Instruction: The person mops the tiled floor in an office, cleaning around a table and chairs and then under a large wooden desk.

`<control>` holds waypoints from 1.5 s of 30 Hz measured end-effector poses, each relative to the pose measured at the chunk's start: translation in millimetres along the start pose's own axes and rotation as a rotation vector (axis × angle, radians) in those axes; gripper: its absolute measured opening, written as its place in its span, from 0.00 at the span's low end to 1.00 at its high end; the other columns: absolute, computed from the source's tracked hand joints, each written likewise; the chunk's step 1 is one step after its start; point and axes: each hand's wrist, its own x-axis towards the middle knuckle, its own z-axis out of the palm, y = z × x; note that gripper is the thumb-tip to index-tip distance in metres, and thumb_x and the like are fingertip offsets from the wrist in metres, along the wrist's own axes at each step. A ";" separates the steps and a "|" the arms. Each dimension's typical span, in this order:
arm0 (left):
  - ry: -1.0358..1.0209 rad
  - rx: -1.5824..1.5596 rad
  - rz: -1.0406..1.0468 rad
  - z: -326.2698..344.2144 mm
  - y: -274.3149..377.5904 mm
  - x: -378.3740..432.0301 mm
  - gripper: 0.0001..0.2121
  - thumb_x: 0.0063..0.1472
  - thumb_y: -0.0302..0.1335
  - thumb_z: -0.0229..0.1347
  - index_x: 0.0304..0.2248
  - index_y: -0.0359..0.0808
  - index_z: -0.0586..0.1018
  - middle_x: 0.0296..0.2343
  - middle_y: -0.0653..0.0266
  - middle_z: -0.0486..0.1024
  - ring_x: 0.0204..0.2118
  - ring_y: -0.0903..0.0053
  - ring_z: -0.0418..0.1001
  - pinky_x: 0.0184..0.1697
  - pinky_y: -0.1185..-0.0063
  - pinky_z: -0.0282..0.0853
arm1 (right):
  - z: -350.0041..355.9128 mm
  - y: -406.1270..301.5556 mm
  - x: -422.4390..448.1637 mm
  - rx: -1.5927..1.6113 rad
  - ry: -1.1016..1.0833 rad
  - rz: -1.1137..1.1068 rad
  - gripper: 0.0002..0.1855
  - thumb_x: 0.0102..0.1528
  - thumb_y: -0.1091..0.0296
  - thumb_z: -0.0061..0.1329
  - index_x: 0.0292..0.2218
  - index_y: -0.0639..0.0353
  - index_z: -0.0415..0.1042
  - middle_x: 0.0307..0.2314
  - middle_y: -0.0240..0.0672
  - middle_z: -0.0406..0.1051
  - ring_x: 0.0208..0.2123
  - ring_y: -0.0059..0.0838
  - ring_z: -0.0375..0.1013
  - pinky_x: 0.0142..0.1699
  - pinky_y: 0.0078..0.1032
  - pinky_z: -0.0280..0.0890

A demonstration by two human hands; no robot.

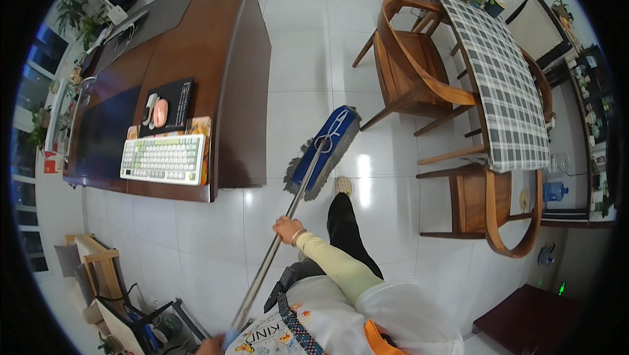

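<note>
A dust mop runs diagonally up the view, its metal pole (265, 261) rising from the bottom edge towards the middle. My right hand (289, 230), in a yellow sleeve with a bracelet at the wrist, is wrapped around the pole about midway. Lower down, my left hand (210, 346) is at the pale blue grip, partly cut off by the bottom edge and blurred; its fingers appear closed around it. The blue mop head (322, 153), with grey fringe and white tie strings, lies flat on the white tiled floor (300, 65) beside my clog (343, 185).
On the left stands a brown wooden desk (182, 60) bearing a keyboard (163, 159) and a pink mouse (160, 113). To the right, wooden armchairs (413, 70) surround a table with a checked cloth (501, 75). A folding metal frame (182, 313) is at lower left.
</note>
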 end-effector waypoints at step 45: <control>0.191 0.619 0.230 -366.8 512.9 384.6 0.17 0.39 0.26 0.53 0.31 0.28 0.63 0.15 0.45 0.68 0.20 0.53 0.68 0.24 0.65 0.64 | -479.8 428.3 334.4 0.181 0.566 0.419 0.07 0.44 0.72 0.42 0.28 0.47 0.64 0.36 0.24 0.63 0.47 0.30 0.55 0.38 0.40 0.58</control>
